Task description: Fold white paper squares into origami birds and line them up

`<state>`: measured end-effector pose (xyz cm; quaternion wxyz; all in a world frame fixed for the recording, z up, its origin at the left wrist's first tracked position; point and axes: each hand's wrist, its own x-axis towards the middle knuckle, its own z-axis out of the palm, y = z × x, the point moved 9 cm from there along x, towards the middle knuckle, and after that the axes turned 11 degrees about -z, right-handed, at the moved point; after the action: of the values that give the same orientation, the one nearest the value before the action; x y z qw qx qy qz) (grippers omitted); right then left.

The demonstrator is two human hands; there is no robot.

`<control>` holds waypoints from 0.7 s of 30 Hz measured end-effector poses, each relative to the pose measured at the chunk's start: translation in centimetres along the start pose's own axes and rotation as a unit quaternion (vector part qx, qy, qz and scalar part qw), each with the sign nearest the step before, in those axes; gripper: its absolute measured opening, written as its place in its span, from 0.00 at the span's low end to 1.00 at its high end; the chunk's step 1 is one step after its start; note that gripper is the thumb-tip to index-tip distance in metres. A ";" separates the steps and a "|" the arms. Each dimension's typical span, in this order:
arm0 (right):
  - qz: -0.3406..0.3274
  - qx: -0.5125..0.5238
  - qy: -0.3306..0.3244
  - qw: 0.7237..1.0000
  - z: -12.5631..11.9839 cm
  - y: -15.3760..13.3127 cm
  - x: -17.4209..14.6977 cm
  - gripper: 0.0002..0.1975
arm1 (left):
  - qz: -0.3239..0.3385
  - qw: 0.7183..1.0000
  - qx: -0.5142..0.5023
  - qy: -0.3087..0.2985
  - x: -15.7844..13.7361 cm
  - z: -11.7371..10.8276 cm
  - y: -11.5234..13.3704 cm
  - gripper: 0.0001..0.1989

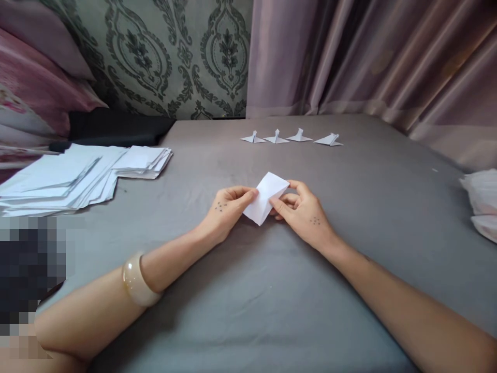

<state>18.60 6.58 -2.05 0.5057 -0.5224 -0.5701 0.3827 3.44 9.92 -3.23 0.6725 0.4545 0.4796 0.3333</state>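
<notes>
Between both hands, above the grey cloth, I see a small folded sheet of white paper (269, 186) turned like a diamond, with creases and a flap on its right side. My left hand (230, 207) pinches its left edge, thumb on top. On the right edge, my right hand (301, 210) grips the paper, its thumb at the flap and its index finger at the upper right corner. The fingers beneath the paper are partly hidden.
Several small folded paper figures (300, 136) stand in a row at the back. Stacks of white paper (58, 173) lie at the left, beside a dark cloth (116, 127). A whitish plastic bundle (481, 194) sits at the right edge. Curtains (349, 62) hang behind the grey surface (240, 311).
</notes>
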 end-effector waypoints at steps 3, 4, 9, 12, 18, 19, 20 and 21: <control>0.015 0.010 0.001 1.000 0.0 0.1 0.0 0.26 | 0.025 0.999 0.013 -0.016 -0.3 0.2 0.2 0.22; 0.022 0.013 0.001 1.000 -0.1 0.2 0.1 0.27 | 0.043 0.998 0.029 -0.024 -0.5 0.3 0.5 0.24; 0.038 0.024 0.011 0.999 -0.6 -0.1 0.3 0.27 | 0.106 0.969 0.215 -0.053 -1.3 1.2 1.5 0.18; 0.045 0.022 0.023 0.998 -1.0 -0.2 0.3 0.26 | 0.179 0.935 0.304 -0.036 -2.0 1.3 2.5 0.21; 0.047 -0.025 -0.035 0.998 -0.8 0.3 0.4 0.20 | 0.244 0.877 0.414 -0.002 -2.5 1.5 2.9 0.13; 0.044 -0.054 -0.053 0.996 -0.7 0.4 0.4 0.16 | 0.256 0.864 0.434 0.004 -2.6 1.6 2.9 0.12; 0.035 -0.094 -0.072 0.992 -0.6 0.5 0.3 0.13 | 0.268 0.851 0.452 0.009 -2.7 1.7 3.0 0.11; 0.018 -0.144 -0.087 0.985 -0.6 0.4 0.3 0.10 | 0.276 0.839 0.469 0.013 -2.8 1.8 2.9 0.10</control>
<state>19.29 6.86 -2.27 0.3661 -0.5649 -0.6515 0.3498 4.25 7.97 0.70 0.2527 0.8247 0.4417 0.2467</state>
